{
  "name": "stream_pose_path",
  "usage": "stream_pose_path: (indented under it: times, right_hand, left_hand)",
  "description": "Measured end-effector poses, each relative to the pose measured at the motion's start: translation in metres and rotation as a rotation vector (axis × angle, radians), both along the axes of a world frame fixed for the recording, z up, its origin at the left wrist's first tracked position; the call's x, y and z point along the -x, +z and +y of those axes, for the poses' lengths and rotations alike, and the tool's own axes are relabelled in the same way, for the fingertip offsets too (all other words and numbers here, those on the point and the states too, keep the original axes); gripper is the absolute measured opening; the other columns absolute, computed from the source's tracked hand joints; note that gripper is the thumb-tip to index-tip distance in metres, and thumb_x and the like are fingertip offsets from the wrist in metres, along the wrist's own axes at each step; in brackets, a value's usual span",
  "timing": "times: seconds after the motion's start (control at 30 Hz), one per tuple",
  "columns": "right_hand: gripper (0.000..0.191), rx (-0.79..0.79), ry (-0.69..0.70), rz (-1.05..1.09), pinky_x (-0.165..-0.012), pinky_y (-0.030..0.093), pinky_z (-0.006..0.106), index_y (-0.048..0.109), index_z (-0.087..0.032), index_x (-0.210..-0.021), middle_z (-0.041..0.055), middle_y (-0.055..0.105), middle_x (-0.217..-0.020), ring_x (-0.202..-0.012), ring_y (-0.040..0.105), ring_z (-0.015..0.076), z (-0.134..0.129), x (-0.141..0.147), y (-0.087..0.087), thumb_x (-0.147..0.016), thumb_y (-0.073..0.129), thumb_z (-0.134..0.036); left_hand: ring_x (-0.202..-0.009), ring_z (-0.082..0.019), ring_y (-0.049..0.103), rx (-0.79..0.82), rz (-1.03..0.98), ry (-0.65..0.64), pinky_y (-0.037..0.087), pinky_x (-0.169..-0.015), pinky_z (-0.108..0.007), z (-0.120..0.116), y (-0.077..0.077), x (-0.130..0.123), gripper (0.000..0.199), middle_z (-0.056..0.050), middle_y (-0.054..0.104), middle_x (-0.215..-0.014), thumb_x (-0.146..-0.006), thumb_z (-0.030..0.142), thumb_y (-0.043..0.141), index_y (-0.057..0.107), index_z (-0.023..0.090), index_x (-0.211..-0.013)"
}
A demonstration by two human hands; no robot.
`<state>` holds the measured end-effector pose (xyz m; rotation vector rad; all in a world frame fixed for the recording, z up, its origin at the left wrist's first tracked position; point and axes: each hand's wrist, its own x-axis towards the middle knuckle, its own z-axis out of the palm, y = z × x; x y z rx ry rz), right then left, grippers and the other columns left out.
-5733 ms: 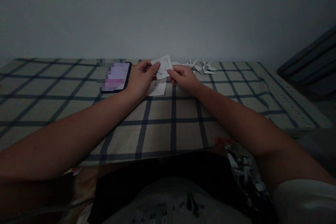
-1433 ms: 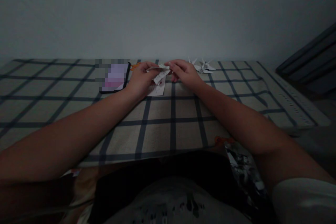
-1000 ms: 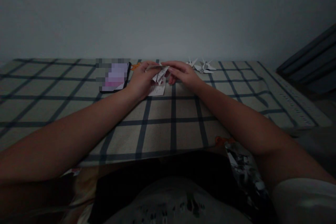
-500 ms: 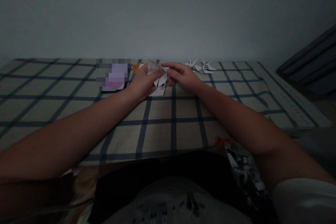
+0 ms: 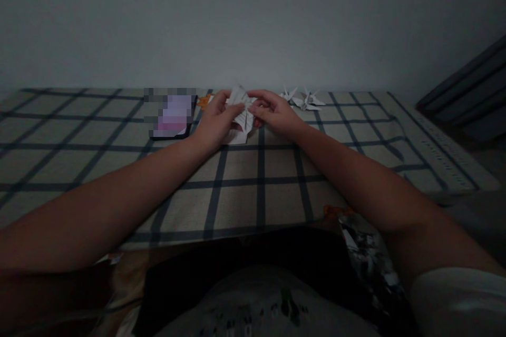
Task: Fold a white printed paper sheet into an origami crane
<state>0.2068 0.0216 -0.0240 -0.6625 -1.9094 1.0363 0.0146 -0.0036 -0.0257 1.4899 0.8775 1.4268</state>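
A folded piece of white paper (image 5: 240, 97) with faint marks is held up between both hands at the far middle of the table. My left hand (image 5: 217, 117) grips its left side, thumb lying across the front. From the right, my right hand (image 5: 274, 111) pinches the paper's other side with thumb and fingers. Beneath the hands lies a flat white paper sheet (image 5: 237, 138), mostly covered by them. Just beyond my right hand sit two folded paper cranes (image 5: 311, 100), white and pointed.
Left of my hands lies a phone (image 5: 174, 116) with a lit, blurred-out screen. A checked cloth (image 5: 241, 197) covers the table, whose far edge meets a plain wall (image 5: 253, 21). An orange thing (image 5: 204, 101) shows behind my left hand. Dark striped fabric (image 5: 470, 89) slopes at far right.
The folded paper has turned more upright and shows more of its face. My right fingers have moved in onto its right side; the left hand has shifted only slightly.
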Motion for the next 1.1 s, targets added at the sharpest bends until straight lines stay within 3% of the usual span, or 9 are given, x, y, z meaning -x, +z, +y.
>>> stream_pose_path:
  times: [0.23, 0.5, 0.6, 0.8, 1.1]
  right_hand:
    - [0.06, -0.03, -0.015, 0.03, -0.071, 0.06, 0.029, 0.055, -0.022, -0.138, 0.0004, 0.062, -0.095, -0.076, 0.065, 0.013, 0.009, 0.0, -0.007, -0.095, 0.068, -0.061]
    - [0.051, -0.034, -0.099, 0.0, -0.071, 0.061, 0.029, 0.06, -0.023, -0.133, 0.0027, 0.066, -0.099, -0.076, 0.065, 0.0138, 0.005, 0.001, -0.005, -0.096, 0.069, -0.056]
    - [0.047, -0.016, -0.131, -0.007, -0.068, 0.06, 0.027, 0.062, -0.022, -0.132, 0.0022, 0.067, -0.096, -0.071, 0.063, 0.013, -0.001, 0.002, -0.001, -0.097, 0.069, -0.052]
    - [0.041, -0.018, -0.143, -0.006, -0.069, 0.059, 0.027, 0.061, -0.023, -0.132, 0.0025, 0.067, -0.096, -0.072, 0.062, 0.0132, -0.002, 0.002, 0.001, -0.098, 0.068, -0.044]
    - [0.04, -0.093, -0.142, -0.039, -0.069, 0.057, 0.029, 0.06, -0.023, -0.131, 0.0023, 0.064, -0.096, -0.075, 0.063, 0.014, 0.003, 0.002, -0.005, -0.101, 0.064, -0.048]
  left_hand:
    - [-0.069, -0.019, 0.072, -0.043, 0.042, -0.029, 0.059, -0.063, -0.03, 0.0, 0.0, 0.002, 0.051, -0.001, 0.071, -0.085, -0.077, 0.037, 0.082, 0.057, 0.025, -0.12]
    - [-0.089, -0.028, 0.077, 0.051, 0.023, -0.025, 0.059, -0.076, -0.035, -0.009, 0.008, 0.001, 0.063, -0.006, 0.072, -0.088, -0.072, 0.024, 0.084, 0.058, 0.021, -0.129]
    - [-0.085, -0.027, 0.077, 0.072, 0.004, -0.056, 0.059, -0.077, -0.035, -0.01, 0.008, 0.001, 0.068, -0.007, 0.074, -0.089, -0.069, 0.024, 0.085, 0.058, 0.02, -0.132]
    - [-0.073, -0.019, 0.074, 0.068, 0.006, -0.082, 0.06, -0.075, -0.033, -0.009, 0.006, 0.0, 0.071, -0.003, 0.076, -0.09, -0.069, 0.022, 0.084, 0.057, 0.024, -0.134]
    - [-0.079, -0.02, 0.075, 0.12, -0.035, -0.08, 0.063, -0.074, -0.033, -0.009, 0.007, -0.003, 0.068, -0.003, 0.075, -0.096, -0.072, 0.024, 0.082, 0.056, 0.025, -0.135]
